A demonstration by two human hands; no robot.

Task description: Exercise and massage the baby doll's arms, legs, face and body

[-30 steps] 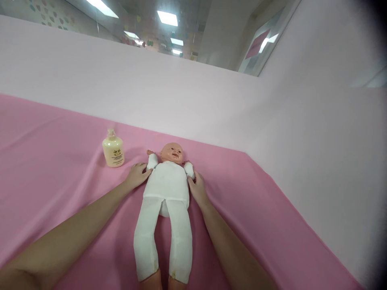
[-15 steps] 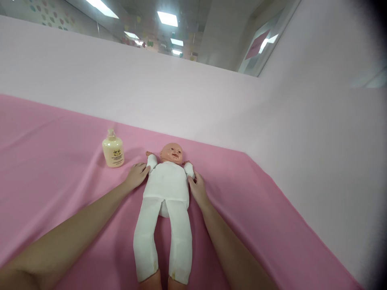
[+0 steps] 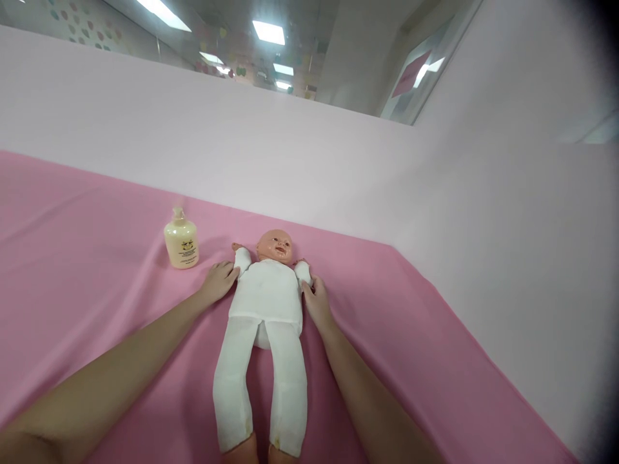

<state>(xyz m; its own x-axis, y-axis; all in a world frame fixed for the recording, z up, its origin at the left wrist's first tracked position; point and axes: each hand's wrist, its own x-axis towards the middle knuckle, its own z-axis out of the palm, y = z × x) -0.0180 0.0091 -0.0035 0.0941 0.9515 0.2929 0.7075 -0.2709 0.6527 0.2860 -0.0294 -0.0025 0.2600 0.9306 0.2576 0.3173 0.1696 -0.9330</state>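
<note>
A baby doll (image 3: pixel 265 290) with a white cloth body and a bare head lies on its back, its head toward the wall. At its arm on the left side, my left hand (image 3: pixel 220 281) is closed, the fingertips against the white upper arm. My right hand (image 3: pixel 316 301) grips the doll's other arm, thumb on the near side and fingers curled behind it. Both of the doll's arms are bent up beside its head. The doll's feet run past the lower edge of the view.
A cream-yellow pump bottle (image 3: pixel 182 240) stands upright left of the doll's head. Pink cloth (image 3: pixel 97 283) covers the surface, with soft folds. White walls (image 3: pixel 232 142) rise behind and to the right, and a window (image 3: pixel 309 38) at the top shows ceiling lights.
</note>
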